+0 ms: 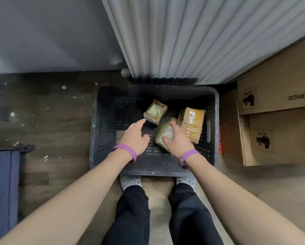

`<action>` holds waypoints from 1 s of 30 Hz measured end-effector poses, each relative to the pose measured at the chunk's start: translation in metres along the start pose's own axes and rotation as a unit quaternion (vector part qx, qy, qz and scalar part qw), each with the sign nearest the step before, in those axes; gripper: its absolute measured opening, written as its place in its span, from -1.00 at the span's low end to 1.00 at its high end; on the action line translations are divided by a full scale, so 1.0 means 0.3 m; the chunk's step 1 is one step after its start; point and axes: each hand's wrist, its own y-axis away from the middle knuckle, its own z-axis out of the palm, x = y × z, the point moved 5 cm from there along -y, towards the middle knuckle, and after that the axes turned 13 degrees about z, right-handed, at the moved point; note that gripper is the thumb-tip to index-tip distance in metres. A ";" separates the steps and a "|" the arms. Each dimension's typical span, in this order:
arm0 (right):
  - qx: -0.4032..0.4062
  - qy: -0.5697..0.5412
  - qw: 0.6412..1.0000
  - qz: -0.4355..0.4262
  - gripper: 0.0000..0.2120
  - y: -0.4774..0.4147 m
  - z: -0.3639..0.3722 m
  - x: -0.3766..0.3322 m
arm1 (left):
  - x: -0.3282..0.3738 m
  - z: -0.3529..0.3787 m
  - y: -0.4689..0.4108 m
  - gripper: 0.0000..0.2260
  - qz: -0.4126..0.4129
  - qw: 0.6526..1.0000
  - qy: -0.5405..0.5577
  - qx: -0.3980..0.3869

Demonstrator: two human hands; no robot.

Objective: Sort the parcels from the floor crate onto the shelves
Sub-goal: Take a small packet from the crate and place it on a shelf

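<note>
A dark plastic crate (102,138) stands on the floor in front of my feet. Three taped parcels lie inside it. A small greenish parcel (155,111) sits toward the back. A second greenish parcel (164,134) lies in the middle, and my right hand (178,140) grips it with thumb and fingers round its sides. A larger brown parcel (192,123) leans at the right. My left hand (135,137) reaches into the crate with fingers extended, its fingertips close to the back greenish parcel and holding nothing.
A corrugated metal shutter (192,41) rises behind the crate. Stacked cardboard boxes (279,103) stand at the right. A blue bin (3,188) is at the left edge, beside dark wooden flooring (51,112). My shoes (130,182) touch the crate's near wall.
</note>
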 end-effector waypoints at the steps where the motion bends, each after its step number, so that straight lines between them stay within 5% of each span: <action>1: -0.007 -0.007 1.000 0.006 -0.37 -0.079 0.060 0.032 | -0.064 0.068 -0.054 -0.47 -0.005 1.000 0.006 -0.007; 8: -0.032 -0.052 0.998 -0.022 -0.19 -0.530 0.308 0.109 | -0.400 0.301 -0.449 -0.26 -0.011 0.999 0.024 0.027; 14: -0.063 -0.100 0.993 -0.012 -0.07 -0.595 0.354 0.123 | -0.420 0.358 -0.544 -0.29 -0.005 0.997 0.079 -0.003; 22: -0.075 -0.148 0.986 -0.022 -0.20 -0.097 0.133 0.065 | -0.103 0.146 -0.110 -0.29 0.020 0.986 0.164 0.001; 30: 0.011 -0.184 0.980 -0.078 -0.59 0.601 -0.376 -0.259 | 0.441 -0.381 0.450 -0.60 0.039 0.972 0.171 0.156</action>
